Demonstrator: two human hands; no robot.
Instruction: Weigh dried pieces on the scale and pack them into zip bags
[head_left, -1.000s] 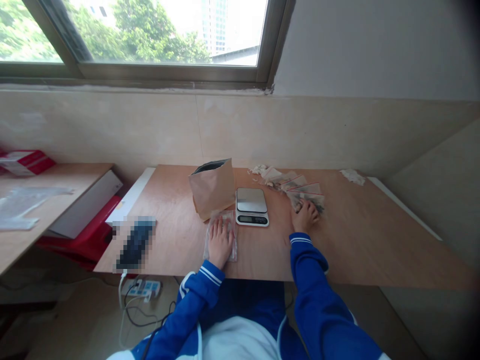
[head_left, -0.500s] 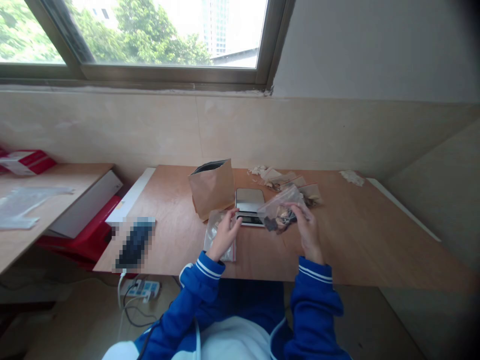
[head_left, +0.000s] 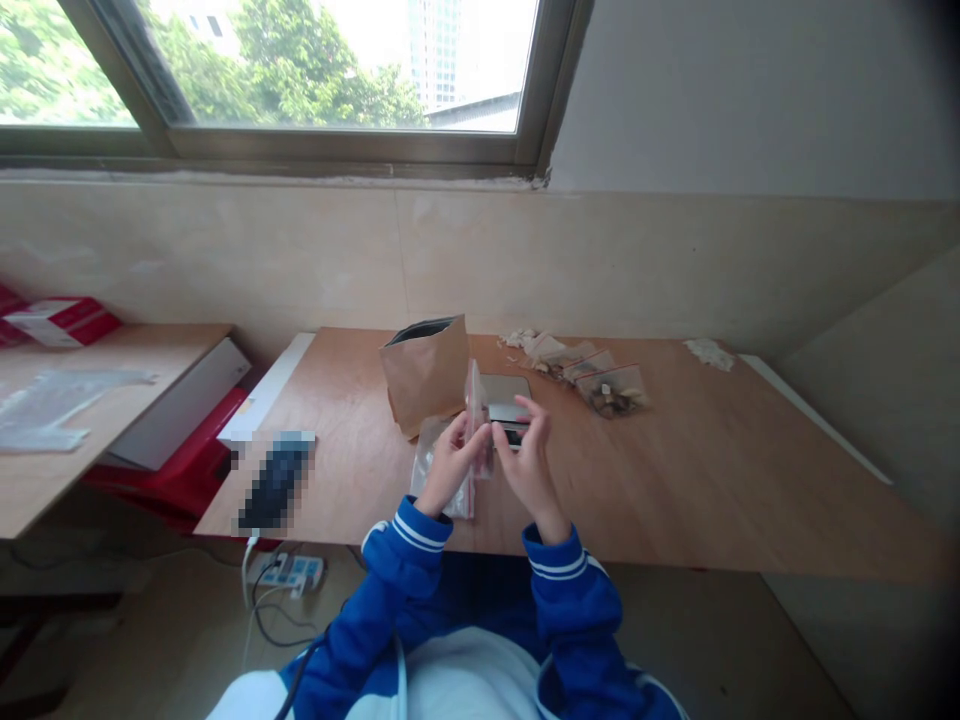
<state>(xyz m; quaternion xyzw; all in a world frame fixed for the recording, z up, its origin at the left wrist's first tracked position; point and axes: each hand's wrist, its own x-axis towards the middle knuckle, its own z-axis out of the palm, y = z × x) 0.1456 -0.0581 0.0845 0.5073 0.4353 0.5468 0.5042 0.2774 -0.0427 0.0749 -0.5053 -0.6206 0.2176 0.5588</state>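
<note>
My left hand is closed on a clear zip-lock bag, which stands upright and shows mostly its narrow edge. What lies inside is hard to see from this angle. Close by on the right, my right hand has thumb and forefinger apart, the thumb close to the bag; I cannot tell whether it touches. Behind both hands lies a small digital scale, partly covered by them. More clear plastic bags lie flat beneath my left hand. An open brown paper bag stands behind it to the left.
Several filled zip-lock bags lie in a row at the back right, near whitish scraps. A pixelated phone-like object with a white cable is at the table's left. A second table holds plastic bags and a red-and-white box.
The filled zip-lock bag has moved left from my right hand into my left and turned edge-on. My right hand has followed it left, its fingers now apart.
</note>
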